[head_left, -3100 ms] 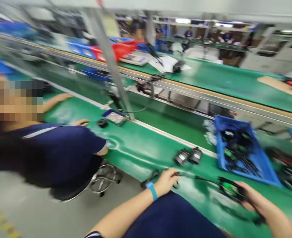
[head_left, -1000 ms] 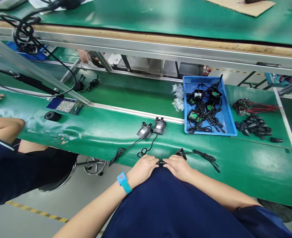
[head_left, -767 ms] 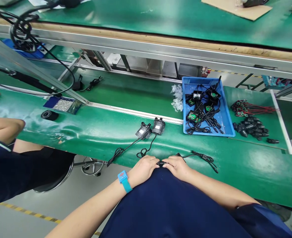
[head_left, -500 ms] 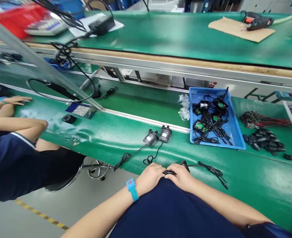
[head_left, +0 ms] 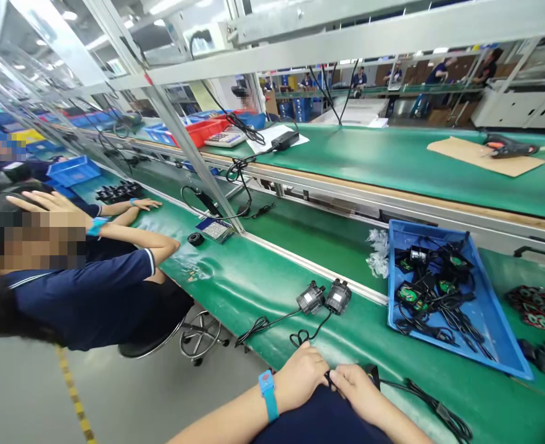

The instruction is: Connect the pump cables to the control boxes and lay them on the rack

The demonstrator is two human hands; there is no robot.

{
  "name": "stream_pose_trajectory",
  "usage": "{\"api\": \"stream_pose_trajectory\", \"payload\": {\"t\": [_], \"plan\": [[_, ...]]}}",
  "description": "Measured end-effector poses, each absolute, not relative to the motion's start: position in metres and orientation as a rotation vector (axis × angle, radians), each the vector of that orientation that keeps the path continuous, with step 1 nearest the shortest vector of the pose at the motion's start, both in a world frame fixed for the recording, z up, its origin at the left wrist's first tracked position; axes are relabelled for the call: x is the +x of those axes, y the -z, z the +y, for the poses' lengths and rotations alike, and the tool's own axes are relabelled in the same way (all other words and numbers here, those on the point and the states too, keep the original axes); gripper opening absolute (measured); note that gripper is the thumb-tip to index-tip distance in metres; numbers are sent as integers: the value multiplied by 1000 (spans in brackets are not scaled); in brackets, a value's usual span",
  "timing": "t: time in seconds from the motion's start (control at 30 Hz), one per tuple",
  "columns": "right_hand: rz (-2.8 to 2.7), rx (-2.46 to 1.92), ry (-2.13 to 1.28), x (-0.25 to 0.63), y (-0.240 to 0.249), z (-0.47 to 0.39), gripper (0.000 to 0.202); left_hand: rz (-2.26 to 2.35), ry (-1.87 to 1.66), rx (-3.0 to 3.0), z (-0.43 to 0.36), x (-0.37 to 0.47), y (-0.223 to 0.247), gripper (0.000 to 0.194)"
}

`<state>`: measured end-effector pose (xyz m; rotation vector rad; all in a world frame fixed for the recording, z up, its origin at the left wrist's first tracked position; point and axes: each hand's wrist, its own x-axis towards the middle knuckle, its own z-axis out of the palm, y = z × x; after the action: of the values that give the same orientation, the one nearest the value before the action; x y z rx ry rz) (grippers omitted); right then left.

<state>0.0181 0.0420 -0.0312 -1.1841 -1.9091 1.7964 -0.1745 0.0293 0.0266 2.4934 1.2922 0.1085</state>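
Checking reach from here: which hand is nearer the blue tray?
Right. The right hand is left of the blue tray, on its near side; the left hand is farther left, beyond the right hand.

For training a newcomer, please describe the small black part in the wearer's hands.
At the lower green bench, find the left hand, wearing a blue wristband, beside the right hand. Between them is the small black part, held, unlike the two labelled units lying beyond.
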Motion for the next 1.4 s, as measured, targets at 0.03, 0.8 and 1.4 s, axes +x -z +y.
{"api": "stream_pose_trajectory", "payload": {"t": [0.03, 0.8, 1.4], "plan": [[-1915, -1174, -1799, 17, 31, 42, 56, 1303, -104, 2485, 29, -175, -27, 23], [-1841, -1127, -1703, 17, 16, 47, 57, 1279, -324, 2558, 25, -180, -22, 32], [-1552, -916, -2329, 17, 17, 58, 71, 1227, -578, 2694, 27, -184, -28, 35]]}}
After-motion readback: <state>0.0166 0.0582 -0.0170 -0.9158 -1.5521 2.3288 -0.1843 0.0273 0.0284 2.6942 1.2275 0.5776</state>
